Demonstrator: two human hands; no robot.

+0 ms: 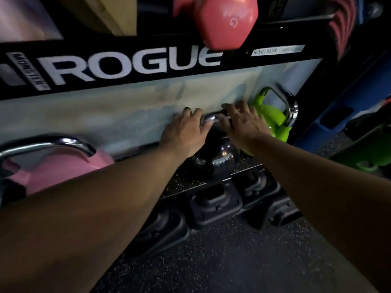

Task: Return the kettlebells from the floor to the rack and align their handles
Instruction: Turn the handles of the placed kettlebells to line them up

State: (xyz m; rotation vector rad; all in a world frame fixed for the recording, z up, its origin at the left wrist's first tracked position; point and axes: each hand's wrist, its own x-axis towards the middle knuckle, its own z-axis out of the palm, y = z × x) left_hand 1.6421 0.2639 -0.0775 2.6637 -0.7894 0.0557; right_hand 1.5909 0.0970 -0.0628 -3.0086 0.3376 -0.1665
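Observation:
A shiny black kettlebell (213, 160) with a chrome handle stands on the speckled lower shelf (182, 185) of the rack. My left hand (186, 130) wraps the left end of its handle. My right hand (243, 123) lies over the handle's right end, fingers spread. Just behind it to the right stands a lime green kettlebell (273, 121) with a chrome handle. A pink kettlebell (53, 168) sits at the left of the same shelf, partly hidden by my left forearm.
The black rack beam (127, 66) marked ROGUE runs overhead, with a red dumbbell (224, 22) on the shelf above it. Black adjustable dumbbell heads (213, 204) lie under the shelf on the rubber floor (211, 261). Blue and green gear stands at the right.

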